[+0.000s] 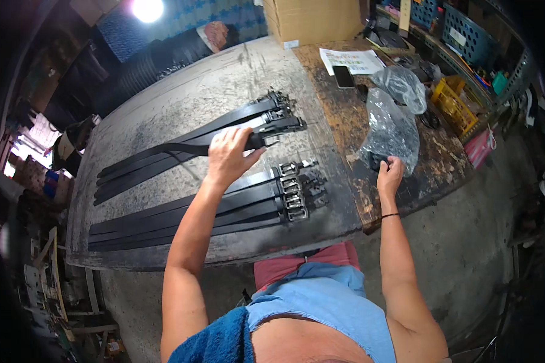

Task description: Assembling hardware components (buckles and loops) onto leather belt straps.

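My left hand (227, 156) is wrapped round a black belt (184, 147) near its buckle end, with the strap trailing left over other belts. Under and beyond it lies a fanned group of black belts (224, 125), buckles toward the right. Nearer to me is a second group of black belts (224, 215), their silver buckles (293, 190) lined up at the right end. Over on the right, my right hand (390, 175) has its fingers closed at the near end of a clear plastic bag (392, 130). Something small and dark shows at the fingertips, too hidden to name.
The worn table (127, 145) has a brown wooden section (339, 121) on the right. A phone (344, 77), a printed paper (351, 61) and a cardboard box (315, 21) are at the back. A yellow basket (457, 106) and a shelf with blue baskets (466, 33) stand far right.
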Demonstrator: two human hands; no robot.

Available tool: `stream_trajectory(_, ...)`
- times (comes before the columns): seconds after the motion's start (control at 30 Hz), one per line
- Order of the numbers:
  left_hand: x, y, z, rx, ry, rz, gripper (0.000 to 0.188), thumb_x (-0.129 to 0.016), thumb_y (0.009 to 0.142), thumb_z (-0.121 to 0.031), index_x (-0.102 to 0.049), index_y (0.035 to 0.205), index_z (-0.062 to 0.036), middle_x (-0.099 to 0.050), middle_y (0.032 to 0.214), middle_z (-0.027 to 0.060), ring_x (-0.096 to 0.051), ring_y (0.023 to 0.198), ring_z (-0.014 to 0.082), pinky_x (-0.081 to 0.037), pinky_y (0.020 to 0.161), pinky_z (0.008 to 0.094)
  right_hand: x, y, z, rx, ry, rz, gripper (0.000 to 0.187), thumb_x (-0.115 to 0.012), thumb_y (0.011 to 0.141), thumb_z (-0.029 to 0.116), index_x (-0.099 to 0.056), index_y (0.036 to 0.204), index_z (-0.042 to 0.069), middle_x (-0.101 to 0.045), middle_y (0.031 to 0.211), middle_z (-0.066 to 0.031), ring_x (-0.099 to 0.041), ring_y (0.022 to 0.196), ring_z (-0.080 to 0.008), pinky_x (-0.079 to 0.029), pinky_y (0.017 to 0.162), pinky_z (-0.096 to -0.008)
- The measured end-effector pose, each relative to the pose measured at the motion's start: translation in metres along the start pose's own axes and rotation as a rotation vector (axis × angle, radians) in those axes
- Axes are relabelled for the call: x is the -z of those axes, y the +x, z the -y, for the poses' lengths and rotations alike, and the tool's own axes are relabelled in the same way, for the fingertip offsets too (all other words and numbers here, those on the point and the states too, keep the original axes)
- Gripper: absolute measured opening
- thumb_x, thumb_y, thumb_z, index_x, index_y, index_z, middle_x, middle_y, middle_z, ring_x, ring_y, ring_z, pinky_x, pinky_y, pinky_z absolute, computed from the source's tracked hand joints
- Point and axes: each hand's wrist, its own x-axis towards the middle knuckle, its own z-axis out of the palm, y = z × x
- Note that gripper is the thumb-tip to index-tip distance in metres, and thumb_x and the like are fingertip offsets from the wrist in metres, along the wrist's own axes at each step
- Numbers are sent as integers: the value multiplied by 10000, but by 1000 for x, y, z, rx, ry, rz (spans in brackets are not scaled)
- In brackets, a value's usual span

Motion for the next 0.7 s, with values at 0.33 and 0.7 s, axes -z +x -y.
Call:
stream_trajectory(0.33, 64, -149, -29, 736, -623, -64, 122, -541, 979, -148, -521, 1013, -34, -606, 775, 54, -554, 622, 79, -457, 566, 235, 101, -28, 31, -774, 557, 339, 314, -505, 939, 76, -574, 1216, -54, -633, 823, -91, -596, 623, -130, -522, 555, -269)
stream_trajectory(0.7, 56, -160, -88, 952, -1162, -132, 154, -412, 1009, -142, -497, 1055, -22, -599, 820, 88, -587, 688, 122, -499, 625, 259, 90, -57, 104, -570, 1049, 593, 161, -599, 952, 207, -550, 989, 59, -549, 729, 8, -512, 556, -57, -429, 469, -203)
